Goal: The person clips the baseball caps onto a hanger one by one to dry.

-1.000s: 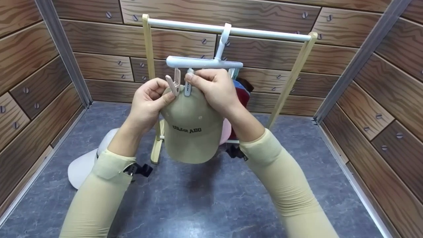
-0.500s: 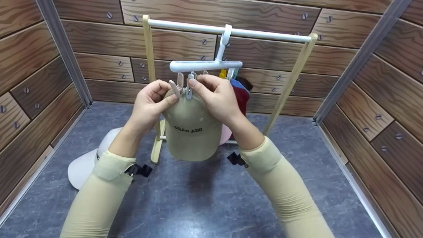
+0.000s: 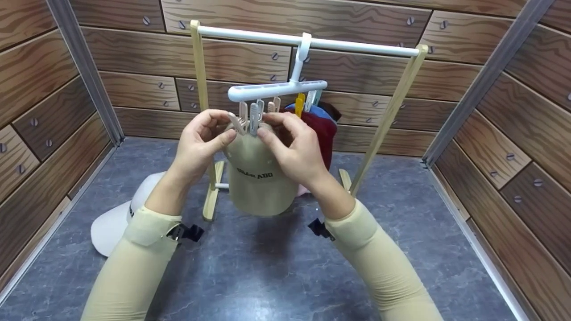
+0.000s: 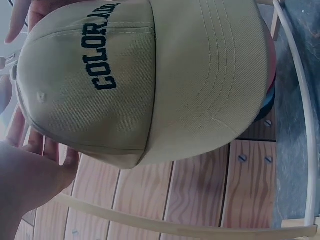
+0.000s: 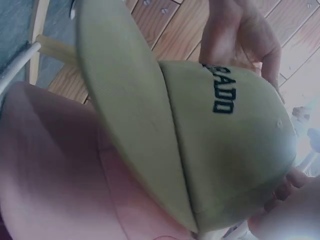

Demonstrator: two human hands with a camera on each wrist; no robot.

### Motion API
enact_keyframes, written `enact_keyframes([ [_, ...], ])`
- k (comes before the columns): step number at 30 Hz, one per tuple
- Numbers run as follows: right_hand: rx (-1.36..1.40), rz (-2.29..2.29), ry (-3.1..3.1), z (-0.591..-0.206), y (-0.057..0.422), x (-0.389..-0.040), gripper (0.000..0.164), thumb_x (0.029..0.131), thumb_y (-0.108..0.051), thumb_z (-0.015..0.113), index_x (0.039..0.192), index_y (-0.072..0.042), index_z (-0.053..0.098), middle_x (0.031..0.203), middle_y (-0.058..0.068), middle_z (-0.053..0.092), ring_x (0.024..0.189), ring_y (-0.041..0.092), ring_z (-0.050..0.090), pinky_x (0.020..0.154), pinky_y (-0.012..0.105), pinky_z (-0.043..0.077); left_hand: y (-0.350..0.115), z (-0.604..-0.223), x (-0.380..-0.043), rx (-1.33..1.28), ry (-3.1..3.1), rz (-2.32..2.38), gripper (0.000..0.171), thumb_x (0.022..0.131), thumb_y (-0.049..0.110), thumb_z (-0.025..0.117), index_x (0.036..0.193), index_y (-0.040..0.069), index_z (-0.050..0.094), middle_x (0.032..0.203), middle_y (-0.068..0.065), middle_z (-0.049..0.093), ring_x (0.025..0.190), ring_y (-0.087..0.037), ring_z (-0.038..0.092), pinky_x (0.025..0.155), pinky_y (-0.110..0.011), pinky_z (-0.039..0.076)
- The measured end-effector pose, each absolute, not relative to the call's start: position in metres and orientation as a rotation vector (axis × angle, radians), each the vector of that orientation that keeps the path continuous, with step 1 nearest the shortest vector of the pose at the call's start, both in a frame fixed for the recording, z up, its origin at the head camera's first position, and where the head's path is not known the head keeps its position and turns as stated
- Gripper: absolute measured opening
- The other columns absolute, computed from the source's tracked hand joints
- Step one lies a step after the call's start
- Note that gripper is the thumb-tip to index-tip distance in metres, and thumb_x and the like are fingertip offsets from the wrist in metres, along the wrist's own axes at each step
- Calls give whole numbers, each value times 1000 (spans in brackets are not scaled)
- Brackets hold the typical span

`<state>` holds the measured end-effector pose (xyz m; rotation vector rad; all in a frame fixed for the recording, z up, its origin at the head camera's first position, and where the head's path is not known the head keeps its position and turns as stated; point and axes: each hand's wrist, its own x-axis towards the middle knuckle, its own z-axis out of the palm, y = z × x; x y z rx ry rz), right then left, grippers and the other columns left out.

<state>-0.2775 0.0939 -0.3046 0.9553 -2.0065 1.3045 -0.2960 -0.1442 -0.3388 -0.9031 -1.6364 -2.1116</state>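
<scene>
An olive baseball cap (image 3: 262, 194) lettered COLORADO hangs brim down beneath a white clip hanger (image 3: 267, 91). At its crown, my left hand (image 3: 196, 145) holds the cap beside a pale pink clip (image 3: 237, 123), fingers partly hidden behind the fabric. On the other side, my right hand (image 3: 305, 154) grips the crown near a grey clip (image 3: 254, 118), thumb in front and other fingers mostly behind. The left wrist view shows the crown (image 4: 95, 100) with fingers behind its edge. A pink cap (image 5: 55, 165) hangs behind the olive one in the right wrist view.
The hanger hooks over the white bar (image 3: 357, 45) of a wooden-sided rack (image 3: 388, 120). Dark red and blue caps (image 3: 319, 133) hang farther back, near a yellow clip (image 3: 299, 105). A whitish cap (image 3: 109, 229) lies on the floor at left. Wood-patterned walls surround the space.
My right thumb and fingers have come off the grey clip and slid down onto the cap's crown. The hanger's near end has swung slightly, exposing more clips and caps behind.
</scene>
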Motion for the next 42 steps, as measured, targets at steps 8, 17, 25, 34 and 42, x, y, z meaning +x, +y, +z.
enact_keyframes([
  [8, 972, 1050, -1905, -325, 97, -278, 45, 102, -26, 82, 138, 1, 73, 136, 11, 73, 130, 22, 63, 115, 47, 43, -145, -346, -296, -918, -1649, -2085, 32, 99, -9, 73, 128, 3, 72, 135, -14, 73, 131, -29, 66, 122, -46, 43],
  [17, 961, 950, -1839, -344, 102, -276, 55, 99, -26, 85, 141, 5, 67, 146, 21, 66, 142, 36, 57, 131, 62, 27, -147, -351, -291, -875, -1709, -2088, 36, 98, -13, 71, 133, -11, 65, 139, -12, 70, 133, -32, 65, 120, -46, 46],
  [25, 977, 963, -1739, -357, 103, -273, 62, 94, -22, 90, 144, 5, 66, 152, 24, 59, 146, 45, 50, 130, 54, 31, -153, -358, -289, -854, -1736, -2112, 44, 98, -11, 74, 139, -17, 60, 144, -16, 68, 132, -36, 64, 116, -44, 50],
  [34, 920, 930, -1765, -373, 110, -269, 68, 93, -28, 90, 146, 4, 63, 147, 23, 59, 142, 34, 52, 120, 51, 42, -160, -370, -287, -861, -1790, -2086, 42, 98, -7, 78, 138, -9, 64, 145, -16, 67, 132, -29, 65, 120, -50, 46],
  [42, 846, 891, -1773, -388, 114, -265, 77, 89, -33, 93, 148, 5, 60, 147, 23, 58, 141, 35, 52, 118, 52, 40, -167, -382, -282, -817, -1890, -2060, 43, 99, -11, 73, 141, -8, 64, 146, -16, 66, 136, -26, 64, 120, -47, 47],
])
